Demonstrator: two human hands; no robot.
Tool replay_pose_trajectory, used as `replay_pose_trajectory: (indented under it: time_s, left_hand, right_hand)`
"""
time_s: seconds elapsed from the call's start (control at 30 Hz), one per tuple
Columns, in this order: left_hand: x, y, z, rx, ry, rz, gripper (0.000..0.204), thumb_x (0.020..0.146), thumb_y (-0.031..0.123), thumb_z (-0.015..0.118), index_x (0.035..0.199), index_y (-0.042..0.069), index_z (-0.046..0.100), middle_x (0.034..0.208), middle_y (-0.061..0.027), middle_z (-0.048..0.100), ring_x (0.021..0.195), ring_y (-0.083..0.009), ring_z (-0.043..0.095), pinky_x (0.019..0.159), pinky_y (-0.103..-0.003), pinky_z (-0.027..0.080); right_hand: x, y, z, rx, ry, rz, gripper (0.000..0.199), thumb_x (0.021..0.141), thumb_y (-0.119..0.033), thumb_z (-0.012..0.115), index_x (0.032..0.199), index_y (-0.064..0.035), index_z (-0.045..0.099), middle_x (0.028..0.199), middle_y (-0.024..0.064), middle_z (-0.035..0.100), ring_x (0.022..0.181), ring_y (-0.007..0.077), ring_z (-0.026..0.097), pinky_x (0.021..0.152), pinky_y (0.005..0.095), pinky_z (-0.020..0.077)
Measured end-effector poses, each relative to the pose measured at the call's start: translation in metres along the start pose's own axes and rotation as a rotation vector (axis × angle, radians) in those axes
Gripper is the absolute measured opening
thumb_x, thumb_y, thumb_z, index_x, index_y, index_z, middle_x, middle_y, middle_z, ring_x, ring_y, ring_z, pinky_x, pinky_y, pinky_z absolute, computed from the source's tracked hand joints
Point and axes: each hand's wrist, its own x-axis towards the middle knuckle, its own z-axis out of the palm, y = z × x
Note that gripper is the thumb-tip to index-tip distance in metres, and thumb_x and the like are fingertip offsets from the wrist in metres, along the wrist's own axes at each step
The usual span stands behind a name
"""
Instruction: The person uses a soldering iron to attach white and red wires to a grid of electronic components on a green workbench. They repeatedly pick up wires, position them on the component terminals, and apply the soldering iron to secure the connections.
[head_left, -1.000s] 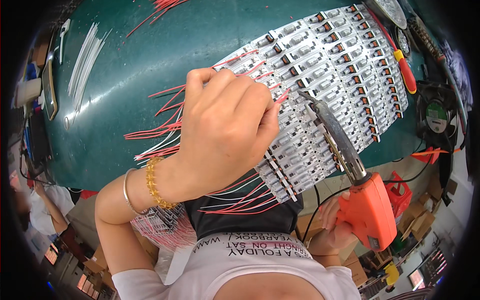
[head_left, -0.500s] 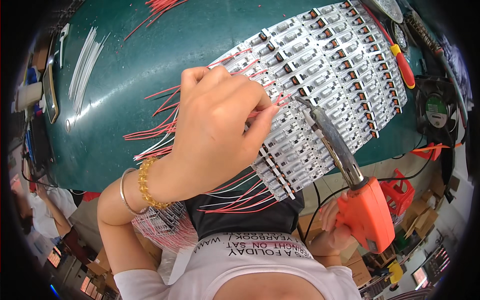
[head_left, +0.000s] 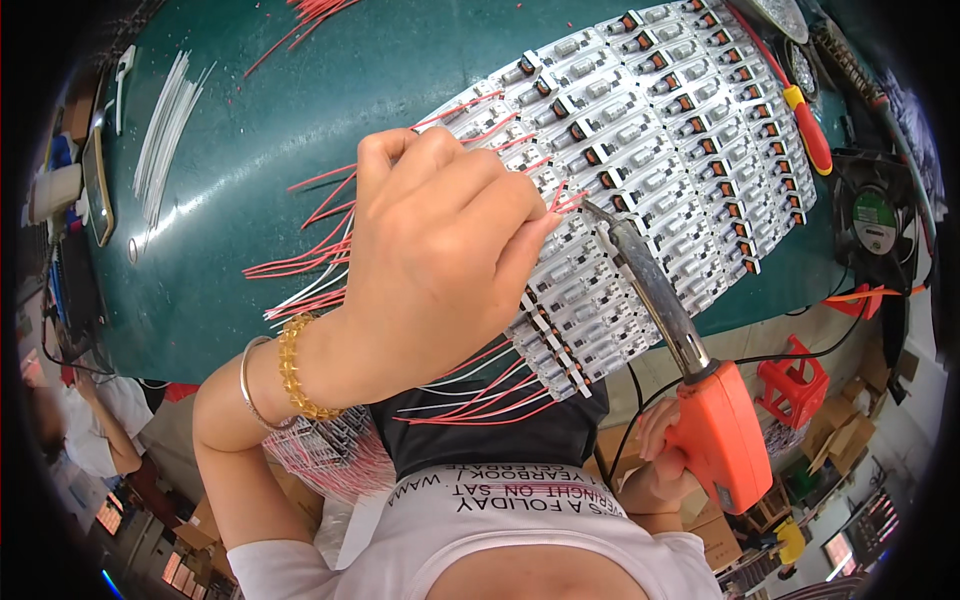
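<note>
My left hand (head_left: 450, 235) pinches thin red wires (head_left: 570, 200) between thumb and fingertips, their ends poking out over a panel of circuit boards (head_left: 640, 130). Other red wires lie across the panel's left edge and spread out beyond the hand. With my right hand (head_left: 662, 450) I grip an orange soldering gun (head_left: 722, 435) by its handle; its fingers are partly hidden behind the casing. The dark metal tip of the gun reaches up and left, close to the pinched wire ends. Whether it touches them I cannot tell.
White wires (head_left: 168, 140) lie at the table's left. Loose red wires (head_left: 325, 12) are at the far edge. A screwdriver (head_left: 808, 130) rests along the panel's right side, near a black fan (head_left: 872, 222). A red stool (head_left: 792, 385) stands below; another person (head_left: 95, 420) sits at left.
The soldering gun has shifted slightly left, its tip nearer the wire ends. My left hand stays almost in place, still pinching the wires.
</note>
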Motion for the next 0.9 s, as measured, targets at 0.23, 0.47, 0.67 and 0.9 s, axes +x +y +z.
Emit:
replay_pose_trajectory:
  time_s: [0.23, 0.47, 0.67, 0.9]
  left_hand:
    - [0.001, 0.001, 0.003, 0.029, 0.021, 0.046, 0.015, 0.070, 0.004, 0.079, 0.074, 0.008, 0.065, 0.069, -0.0012, 0.057, 0.071, -0.0214, 0.052, 0.077, -0.037, 0.036]
    - [0.001, 0.000, 0.006, 0.011, 0.144, 0.089, 0.015, 0.068, 0.003, 0.080, 0.074, 0.007, 0.066, 0.071, -0.0015, 0.058, 0.071, -0.0218, 0.053, 0.077, -0.037, 0.037]
    - [-0.003, 0.011, 0.003, -0.128, 0.023, 0.039, 0.017, 0.069, 0.001, 0.078, 0.076, 0.009, 0.065, 0.069, -0.0006, 0.056, 0.067, -0.0205, 0.052, 0.076, -0.037, 0.036]
    - [-0.003, 0.012, 0.013, -0.065, 0.005, 0.053, 0.018, 0.070, -0.001, 0.075, 0.076, 0.010, 0.062, 0.066, 0.0014, 0.055, 0.066, -0.0189, 0.052, 0.078, -0.037, 0.037]
  right_hand:
    - [0.013, -0.003, -0.004, 0.263, -0.183, -0.025, 0.059, 0.089, -0.064, 0.057, 0.067, -0.0089, 0.060, 0.065, 0.0011, 0.059, 0.055, 0.0210, 0.055, 0.054, 0.0327, 0.0441]
    - [0.017, 0.011, 0.003, 0.413, -0.201, -0.209, 0.076, 0.089, -0.060, 0.060, 0.125, 0.0052, 0.043, 0.055, -0.0039, 0.047, 0.045, 0.0105, 0.046, 0.048, 0.0265, 0.0411]
    - [0.016, 0.011, -0.002, 0.546, -0.256, -0.223, 0.074, 0.089, -0.059, 0.059, 0.125, 0.0037, 0.043, 0.054, -0.0042, 0.047, 0.045, 0.0104, 0.045, 0.050, 0.0270, 0.0425]
    - [-0.002, 0.005, 0.000, 0.498, -0.110, 0.011, 0.043, 0.088, -0.043, 0.067, 0.067, -0.0078, 0.055, 0.060, 0.0015, 0.054, 0.054, 0.0196, 0.054, 0.052, 0.0309, 0.0437]
